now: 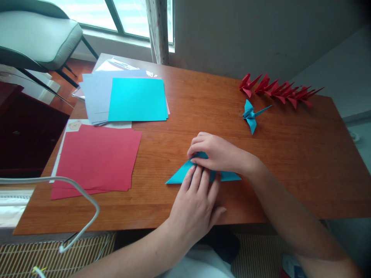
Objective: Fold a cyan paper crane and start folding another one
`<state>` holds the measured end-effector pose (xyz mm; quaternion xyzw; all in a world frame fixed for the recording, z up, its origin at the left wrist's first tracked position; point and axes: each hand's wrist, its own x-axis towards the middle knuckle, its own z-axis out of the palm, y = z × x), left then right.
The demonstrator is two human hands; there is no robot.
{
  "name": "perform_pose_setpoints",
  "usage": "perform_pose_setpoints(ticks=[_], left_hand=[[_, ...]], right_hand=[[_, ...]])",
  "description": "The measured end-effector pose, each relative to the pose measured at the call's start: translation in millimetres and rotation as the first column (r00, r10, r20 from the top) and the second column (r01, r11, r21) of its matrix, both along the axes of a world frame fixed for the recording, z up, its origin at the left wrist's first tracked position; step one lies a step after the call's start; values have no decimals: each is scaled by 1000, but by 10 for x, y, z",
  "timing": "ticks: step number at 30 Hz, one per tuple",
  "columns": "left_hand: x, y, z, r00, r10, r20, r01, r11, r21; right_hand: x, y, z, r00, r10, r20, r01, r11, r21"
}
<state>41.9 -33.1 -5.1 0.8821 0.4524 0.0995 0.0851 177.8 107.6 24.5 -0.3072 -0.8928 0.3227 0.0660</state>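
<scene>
A blue sheet of paper (177, 177), folded into a triangle, lies near the table's front edge with its long side towards me. My left hand (194, 197) rests on it from the front, fingers stretched out and pressing the paper down. Over the top corner curls my right hand (213, 150), its thumb and fingers pinching the paper there. Both hands meet at the middle of the triangle and hide much of it. Further back on the right stands a finished blue paper crane (251, 115).
A row of several red paper cranes (284, 90) stands at the back right. Red sheets (97, 160) lie at the left, with blue sheets (137, 99) and pale sheets (97, 94) behind them. A white cable (87, 193) arcs over the table's left front edge.
</scene>
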Motion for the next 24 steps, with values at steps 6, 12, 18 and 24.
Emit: perform_pose_setpoints(ticks=[6,12,18,24], left_hand=[[4,0,8,1000,8,6,-7,1000,-13],[9,7,7,1000,6,-6,-6,1000,-10],[-2,-11,8,1000,-4,-3,3,1000,-15],[-8,3,14,1000,-11,26,12,1000,-23]], right_hand=[[-130,37,70,995,92,44,-92,996,0],[-141,30,45,995,97,28,-97,995,-3],[-42,81,67,996,94,7,-94,995,-43],[306,93,110,982,-186,45,190,976,-111]])
